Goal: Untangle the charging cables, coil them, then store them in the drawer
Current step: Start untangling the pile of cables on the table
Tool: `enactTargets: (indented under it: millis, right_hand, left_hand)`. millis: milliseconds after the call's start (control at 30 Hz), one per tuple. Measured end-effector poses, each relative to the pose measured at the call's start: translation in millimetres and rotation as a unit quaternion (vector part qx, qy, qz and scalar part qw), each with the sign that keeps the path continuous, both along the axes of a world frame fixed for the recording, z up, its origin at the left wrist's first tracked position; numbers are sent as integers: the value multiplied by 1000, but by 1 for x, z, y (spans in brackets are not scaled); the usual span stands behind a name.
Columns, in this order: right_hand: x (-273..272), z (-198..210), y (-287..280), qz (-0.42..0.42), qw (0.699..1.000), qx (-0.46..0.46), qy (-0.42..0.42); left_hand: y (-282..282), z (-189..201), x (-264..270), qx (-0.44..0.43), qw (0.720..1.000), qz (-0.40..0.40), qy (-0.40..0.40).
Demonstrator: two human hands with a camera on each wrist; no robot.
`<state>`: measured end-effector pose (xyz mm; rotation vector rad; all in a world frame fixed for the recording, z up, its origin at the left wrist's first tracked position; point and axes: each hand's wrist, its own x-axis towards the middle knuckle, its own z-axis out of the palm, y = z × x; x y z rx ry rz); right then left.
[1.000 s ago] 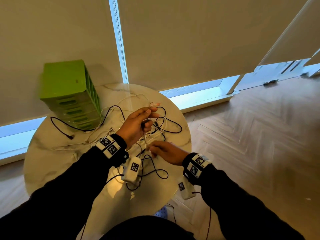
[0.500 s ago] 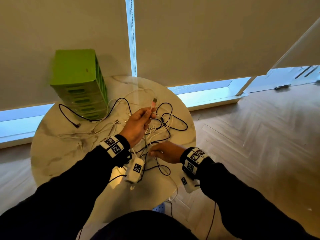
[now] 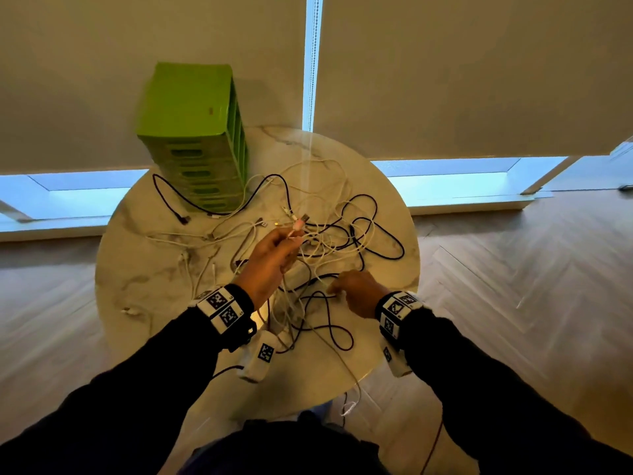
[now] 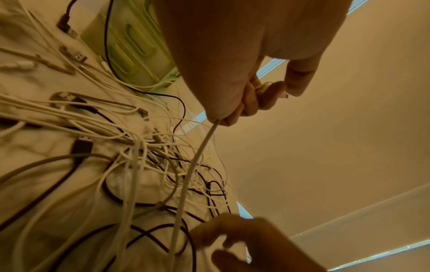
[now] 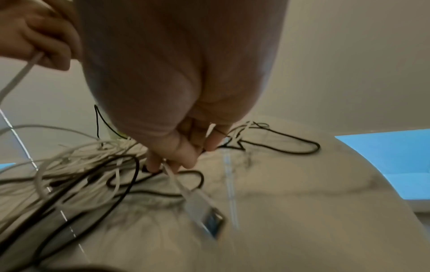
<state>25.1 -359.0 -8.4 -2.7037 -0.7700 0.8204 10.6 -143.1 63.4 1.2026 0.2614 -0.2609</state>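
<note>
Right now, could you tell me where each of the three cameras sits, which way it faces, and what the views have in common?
Head: on the person's head, looking down at the round table, green drawer unit, both sleeves and hands.
Left wrist: under the left hand, looking along it at the white cable it grips.
Right wrist: under the right hand, facing the cable tangle; its fingers pinch a white cable.
Shared: both wrist views show the other hand and the tangle.
</note>
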Motion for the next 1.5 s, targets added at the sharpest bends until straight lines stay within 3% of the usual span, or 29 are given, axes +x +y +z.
enactTargets:
  millis: [100, 233, 333, 433, 567, 767, 933, 1067, 1200, 1400, 1500]
  right_hand:
    - [25, 23, 1, 7, 986, 155, -68]
    - [58, 62, 7, -43, 934, 303, -187]
    - [65, 91, 22, -180, 896, 394, -98]
    - [50, 103, 41, -181, 887, 425, -32]
    - [18, 102, 64, -122, 913, 389, -23]
    - [5, 97, 75, -102, 928, 351, -72]
    - [2, 89, 79, -60, 953, 273, -113]
    - [4, 81, 70, -49, 971, 205, -116]
    - [7, 63, 58, -51, 981, 169, -82]
    - [30, 42, 39, -107, 985, 93, -98]
    - [42, 50, 35, -124, 986, 17, -113]
  left_hand:
    - [4, -1, -1, 8, 1000, 14, 5]
    - [13, 3, 0, -9, 1000, 28, 9]
    - [14, 9, 3, -15, 999, 44, -7]
    - [12, 15, 6, -57, 996, 58, -21]
    - [7, 28, 11, -108, 991, 81, -22]
    - [6, 20, 10, 26, 997, 65, -44]
    - [6, 24, 8, 46, 997, 26, -52]
    - [16, 39, 13, 12, 994, 70, -79]
    - [34, 59, 23, -87, 987, 111, -74]
    - [63, 90, 33, -53, 977, 161, -127]
    - [72, 93, 31, -43, 985, 129, -102]
